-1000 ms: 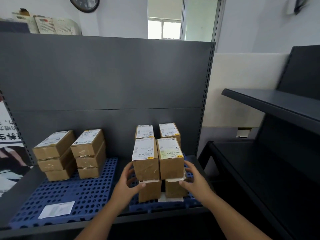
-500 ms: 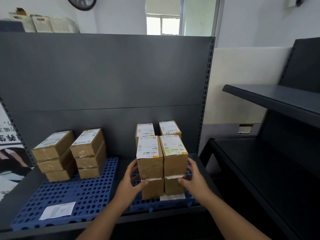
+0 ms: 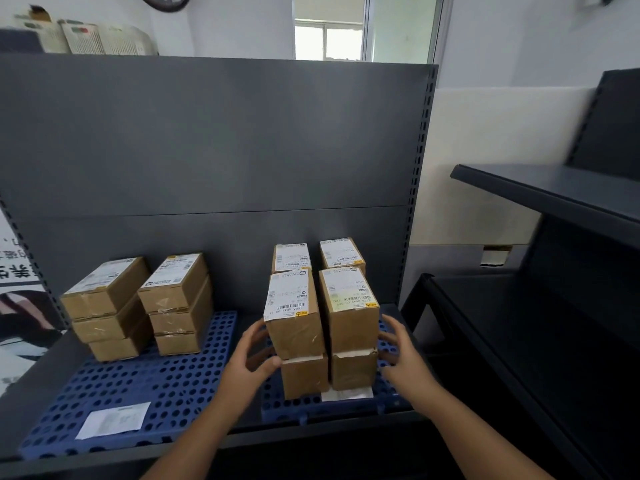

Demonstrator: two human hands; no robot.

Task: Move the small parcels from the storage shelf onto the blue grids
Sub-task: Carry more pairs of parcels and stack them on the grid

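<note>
Two stacks of small parcels sit side by side on the right blue grid [image 3: 388, 403], and the hands flank them. The left hand [image 3: 247, 362] is spread open, thumb touching the front left corner where the top left parcel [image 3: 294, 327] meets the lower left parcel [image 3: 304, 375]. The right hand [image 3: 401, 355] is open too, fingers apart, just beside the top right parcel [image 3: 351, 317] and not clearly touching it. Neither hand is clamped on anything. Compared with half a second ago, the right hand has slid off the stack's side and both hands look looser, while the parcels stay put. Over on the left blue grid [image 3: 138, 382], two three-high stacks [image 3: 138, 306] sit at the back with a loose paper slip [image 3: 114, 419] up front.
</note>
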